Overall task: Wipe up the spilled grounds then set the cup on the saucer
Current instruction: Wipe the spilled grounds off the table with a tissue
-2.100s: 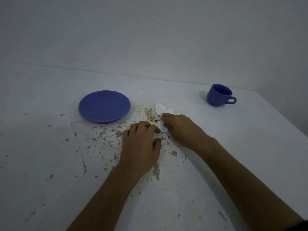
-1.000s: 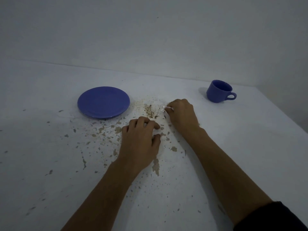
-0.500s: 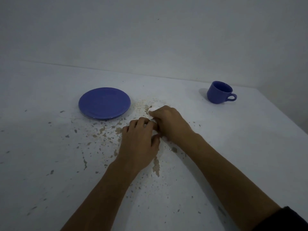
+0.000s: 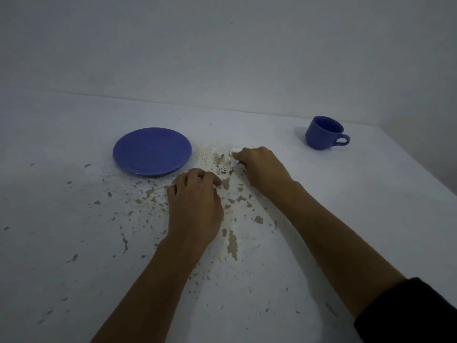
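Bench (image 4: 346, 194), chipped white: saucer (image 4: 152, 151) left, cup (image 4: 324, 133) upright well to its right, nearer the right hand (image 4: 262, 167). Its grip pinches a tissue wad (image 4: 234, 157), grounds (image 4: 218, 159) just left of it toward the saucer; left hand (image 4: 195, 204) rests loosely curled, holding nothing.

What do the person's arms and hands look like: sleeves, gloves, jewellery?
The left hand and right hand are bare, no gloves, rings or watch visible. The left forearm shows no sleeve; the right arm has a dark sleeve at the frame's lower corner.

Dim bluish light, soft shadows, slight blur, wide-angle distortion
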Demonstrator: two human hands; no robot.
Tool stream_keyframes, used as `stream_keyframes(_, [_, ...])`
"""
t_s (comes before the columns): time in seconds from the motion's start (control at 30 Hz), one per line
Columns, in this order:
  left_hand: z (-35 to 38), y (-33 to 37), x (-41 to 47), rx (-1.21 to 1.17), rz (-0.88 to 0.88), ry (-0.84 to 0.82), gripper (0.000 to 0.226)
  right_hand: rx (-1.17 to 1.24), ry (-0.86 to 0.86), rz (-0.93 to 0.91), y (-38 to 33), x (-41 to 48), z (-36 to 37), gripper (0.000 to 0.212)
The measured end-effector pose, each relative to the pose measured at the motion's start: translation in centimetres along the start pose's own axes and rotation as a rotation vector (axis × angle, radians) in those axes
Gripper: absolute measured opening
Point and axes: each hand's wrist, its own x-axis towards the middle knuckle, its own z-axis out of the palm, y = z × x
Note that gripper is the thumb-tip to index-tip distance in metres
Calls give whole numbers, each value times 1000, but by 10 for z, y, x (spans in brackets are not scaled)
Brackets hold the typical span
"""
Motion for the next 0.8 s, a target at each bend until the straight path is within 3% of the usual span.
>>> stream_keyframes(0.07, [0, 0, 0, -2, 9, 0, 25, 19, 21, 39, -7, 2, 5, 29])
stream_keyframes(0.23, [0, 0, 1, 9, 5, -10, 24, 141, -67, -173, -16, -3, -5, 15])
stream_keyframes(0.3, [0, 1, 1, 8, 4, -9, 23, 143, -46, -148, -2, -2, -9, 11])
stream_keyframes(0.4, [-1, 1, 1, 13, 10, -3, 22, 193, 36, -28, 10, 9, -11, 16])
stream_keyframes(0.5, [0, 1, 1, 17, 13, 1, 22, 135, -4, 54, -3, 27, -1, 18])
stream_keyframes(0.7, [3, -1, 2, 17, 10, 15, 22, 108, -161, -115, -34, 20, -3, 35])
stream_keyframes(0.8, [1, -1, 2, 14, 17, 18, 21, 265, -135, -112, -23, 11, -25, 27])
